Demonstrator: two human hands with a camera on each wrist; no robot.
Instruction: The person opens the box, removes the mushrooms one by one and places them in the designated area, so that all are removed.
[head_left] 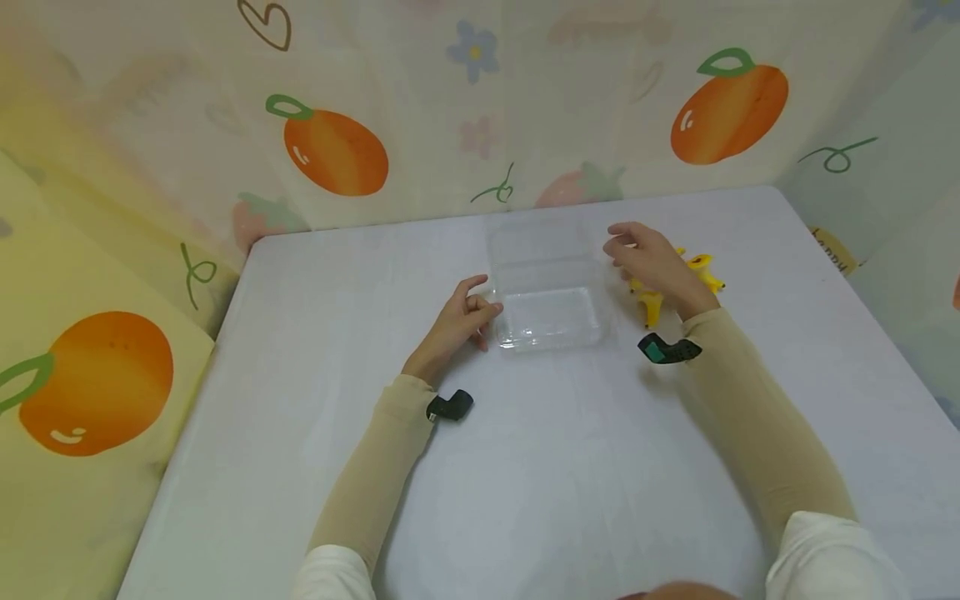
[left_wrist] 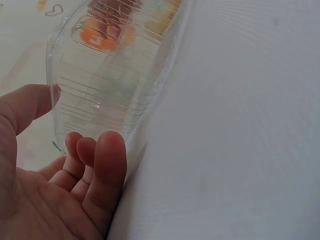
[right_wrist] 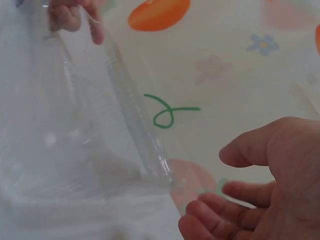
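Note:
A clear plastic hinged box (head_left: 551, 317) lies on the table with its lid (head_left: 540, 242) raised at the back. At the box's left side is my left hand (head_left: 461, 317); its thumb touches the clear rim (left_wrist: 52, 75) and the other fingers curl loosely beside the wall. My right hand (head_left: 648, 258) hovers just right of the lid, apart from it, with relaxed fingers and nothing held. In the right wrist view, a gap shows between the right fingertips (right_wrist: 192, 225) and the clear plastic. Several small yellow objects (head_left: 652, 308) lie by the right wrist, partly hidden.
The white-covered table (head_left: 570, 483) meets a fruit-patterned cloth wall (head_left: 420, 100) along its back edge. Another cloth wall (head_left: 90, 250) stands on the left, and one on the right. Each wrist wears a black camera (head_left: 450, 406).

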